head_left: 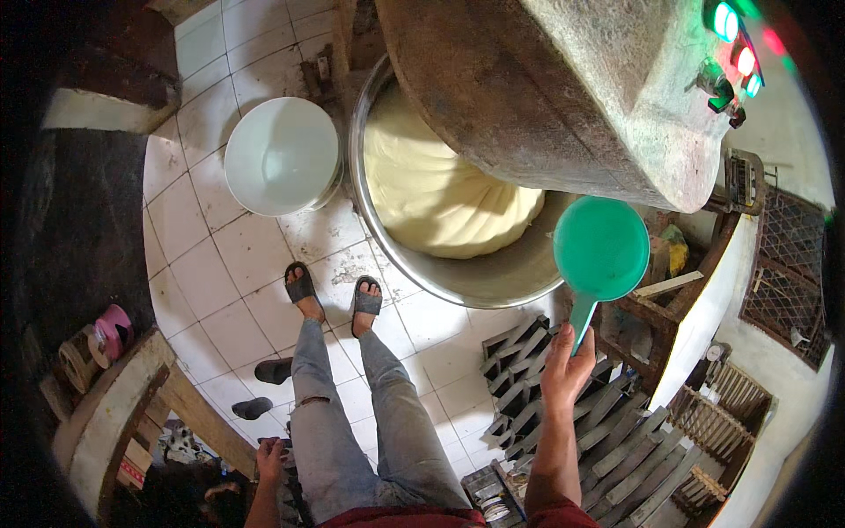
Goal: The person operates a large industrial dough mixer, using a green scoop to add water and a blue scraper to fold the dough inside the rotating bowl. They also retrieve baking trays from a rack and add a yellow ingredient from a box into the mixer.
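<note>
My right hand (564, 370) is closed round the handle of a green plastic dipper (602, 248). The dipper's round cup is held by the right rim of a large steel mixing bowl (431, 280); whether any liquid is in it, I cannot tell. Pale, smooth dough (444, 198) with ridged folds lies in the bowl, partly hidden under the mixer's big worn housing (546, 97). Low at my left side hangs my left hand (270, 458), its fingers curled in; what they hold, if anything, does not show.
A white bucket (255, 176) stands on the tiled floor left of the bowl. Several dark metal pans (607, 440) are stacked at my right, beside a wooden shelf (673, 304). Lit buttons (745, 62) glow on the mixer. Loose slippers (253, 408) lie near a wooden frame (207, 431).
</note>
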`<state>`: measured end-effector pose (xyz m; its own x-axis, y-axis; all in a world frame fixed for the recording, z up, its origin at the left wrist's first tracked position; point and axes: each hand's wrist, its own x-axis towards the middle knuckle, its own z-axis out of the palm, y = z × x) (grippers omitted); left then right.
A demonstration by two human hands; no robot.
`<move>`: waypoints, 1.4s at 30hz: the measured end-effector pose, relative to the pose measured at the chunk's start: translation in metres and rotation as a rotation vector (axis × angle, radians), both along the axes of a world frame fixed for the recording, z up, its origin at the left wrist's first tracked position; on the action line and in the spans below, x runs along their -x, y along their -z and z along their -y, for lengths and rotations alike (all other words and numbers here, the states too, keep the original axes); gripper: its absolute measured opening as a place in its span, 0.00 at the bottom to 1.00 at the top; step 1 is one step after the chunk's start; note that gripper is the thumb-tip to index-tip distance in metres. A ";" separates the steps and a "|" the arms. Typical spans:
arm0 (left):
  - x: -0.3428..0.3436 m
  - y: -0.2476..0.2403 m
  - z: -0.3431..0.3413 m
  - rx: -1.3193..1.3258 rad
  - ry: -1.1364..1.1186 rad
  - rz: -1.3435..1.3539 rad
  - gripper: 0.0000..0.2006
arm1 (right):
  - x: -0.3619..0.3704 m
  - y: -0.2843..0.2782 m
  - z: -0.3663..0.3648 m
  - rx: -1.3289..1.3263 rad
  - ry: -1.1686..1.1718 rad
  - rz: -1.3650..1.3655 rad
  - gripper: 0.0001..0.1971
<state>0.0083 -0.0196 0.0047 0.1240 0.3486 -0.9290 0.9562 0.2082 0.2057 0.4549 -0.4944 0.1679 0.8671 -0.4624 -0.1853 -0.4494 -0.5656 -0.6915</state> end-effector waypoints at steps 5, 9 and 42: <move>0.008 0.002 -0.006 0.007 0.001 0.075 0.11 | -0.001 0.001 -0.005 -0.003 0.011 0.003 0.13; 0.000 0.000 0.000 -0.007 0.043 0.075 0.12 | 0.000 0.002 -0.002 0.003 0.008 0.029 0.12; -0.015 -0.007 0.018 -0.001 -0.041 -0.014 0.12 | -0.006 0.004 0.017 0.014 0.055 0.079 0.12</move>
<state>0.0235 -0.0372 0.0115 0.0965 0.3539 -0.9303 0.9495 0.2475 0.1927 0.4607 -0.5112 0.1638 0.8523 -0.5114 -0.1101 -0.4238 -0.5516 -0.7184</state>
